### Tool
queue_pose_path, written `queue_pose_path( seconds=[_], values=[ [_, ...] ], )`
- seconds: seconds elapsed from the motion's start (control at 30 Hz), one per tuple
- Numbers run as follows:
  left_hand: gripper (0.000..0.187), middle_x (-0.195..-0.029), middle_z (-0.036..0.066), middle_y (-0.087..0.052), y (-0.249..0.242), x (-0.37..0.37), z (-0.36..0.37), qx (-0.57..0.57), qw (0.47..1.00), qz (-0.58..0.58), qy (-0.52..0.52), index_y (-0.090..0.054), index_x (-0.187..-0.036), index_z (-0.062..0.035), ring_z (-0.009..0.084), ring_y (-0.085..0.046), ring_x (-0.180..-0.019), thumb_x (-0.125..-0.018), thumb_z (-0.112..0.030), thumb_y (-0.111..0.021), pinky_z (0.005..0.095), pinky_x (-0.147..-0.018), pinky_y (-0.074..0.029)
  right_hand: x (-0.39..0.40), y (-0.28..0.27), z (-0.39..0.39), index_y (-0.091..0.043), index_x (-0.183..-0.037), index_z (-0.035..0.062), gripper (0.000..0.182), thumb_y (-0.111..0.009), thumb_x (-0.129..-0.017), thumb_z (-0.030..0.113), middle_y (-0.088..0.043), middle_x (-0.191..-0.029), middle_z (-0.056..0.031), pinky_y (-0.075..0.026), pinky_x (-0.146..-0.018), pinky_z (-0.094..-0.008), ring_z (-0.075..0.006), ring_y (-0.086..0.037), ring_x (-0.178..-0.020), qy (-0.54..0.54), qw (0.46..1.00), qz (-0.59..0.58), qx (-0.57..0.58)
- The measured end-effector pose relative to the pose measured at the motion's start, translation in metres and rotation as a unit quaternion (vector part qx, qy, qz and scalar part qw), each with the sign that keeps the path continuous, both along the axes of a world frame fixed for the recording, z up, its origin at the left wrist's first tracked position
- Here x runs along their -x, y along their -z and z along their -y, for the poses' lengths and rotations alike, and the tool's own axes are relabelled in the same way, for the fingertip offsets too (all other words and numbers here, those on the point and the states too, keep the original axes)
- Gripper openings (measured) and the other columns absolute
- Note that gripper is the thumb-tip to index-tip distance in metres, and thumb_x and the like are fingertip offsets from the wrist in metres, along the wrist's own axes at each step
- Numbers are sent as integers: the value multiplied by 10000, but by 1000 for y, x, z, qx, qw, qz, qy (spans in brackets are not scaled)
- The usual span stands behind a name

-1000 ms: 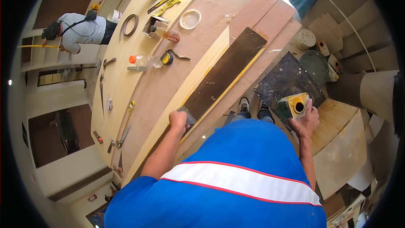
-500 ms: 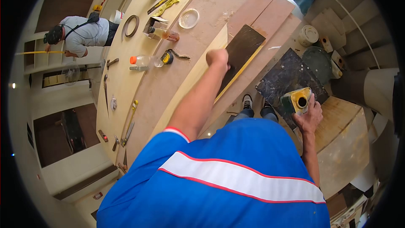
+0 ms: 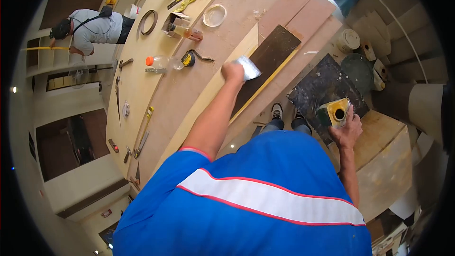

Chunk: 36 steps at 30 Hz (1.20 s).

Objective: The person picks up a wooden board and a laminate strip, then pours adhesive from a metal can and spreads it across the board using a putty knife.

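My left hand (image 3: pixel 232 72) is closed around a flat silvery scraper (image 3: pixel 250 68), its blade blurred and turned up. Under the blade lies a long dark brown strip (image 3: pixel 279 47) with a yellowish edge, resting on the workbench. My right hand (image 3: pixel 348 130) grips the side of a yellow-stained can (image 3: pixel 335 122) with a round dark opening facing up. That can stands by the corner of a spattered black board (image 3: pixel 317 83), next to a wooden box (image 3: pixel 379 137).
The bench (image 3: pixel 213 85) carries a tape measure (image 3: pixel 188 59), a bottle with an orange cap (image 3: pixel 156 61), a round lid (image 3: pixel 214 15), a tape roll (image 3: pixel 149 22) and a hammer (image 3: pixel 125 63). Another person (image 3: pixel 95 28) works at the far left. A white bucket (image 3: pixel 348 40) stands at right.
My left hand has moved slightly left and back along the dark strip, and the scraper's blade now shows. My right hand and the can stay in place.
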<state>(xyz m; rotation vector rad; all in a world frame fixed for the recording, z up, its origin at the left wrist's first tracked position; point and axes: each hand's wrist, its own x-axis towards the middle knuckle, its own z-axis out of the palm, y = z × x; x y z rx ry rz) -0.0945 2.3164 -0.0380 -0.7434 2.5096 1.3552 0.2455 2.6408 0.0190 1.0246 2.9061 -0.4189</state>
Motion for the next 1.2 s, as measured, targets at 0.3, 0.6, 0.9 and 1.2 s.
queue_pose_path(
  seconds=[0.3, 0.6, 0.9, 1.2],
  values=[
    [47, -693, 81, -608, -59, -48, 5, -164, 985, -27, 39, -590, -834, -10, 223, -642, -550, -827, -43, -623, 386, -409, -490, 9, -4, 6, -369, -1512, 155, 1087, -791, -541, 401, -530, -1240, -199, -424, -936, -530, -409, -527, -1145, -12, 1000, 4, 5],
    [183, -962, 205, -726, -57, 1, -88, 151, 976, -21, 158, -731, -887, -31, 363, -710, -921, -747, -129, -664, 442, -811, -574, 16, -9, 13, -322, -1530, 139, 1148, -796, -528, 437, -536, -1226, -192, -457, -904, -528, -413, -542, -1111, -67, 996, 48, -33],
    [193, -884, 262, -698, -69, -106, 189, 278, 958, 46, 56, -707, -857, 15, 412, -696, -858, -750, -133, -644, 489, -755, -558, 20, 7, 17, -291, -1540, 174, 1166, -791, -516, 420, -541, -1224, -182, -471, -927, -518, -398, -547, -1128, -56, 991, 111, -49],
    [202, -846, 246, -695, -132, -181, 201, 299, 932, 21, 203, -698, -903, 3, 408, -685, -830, -841, -165, -604, 485, -760, -554, 23, 10, 24, -308, -1534, 149, 1143, -783, -533, 430, -543, -1209, -186, -472, -904, -529, -407, -551, -1103, -45, 991, 115, -48]
  ],
)
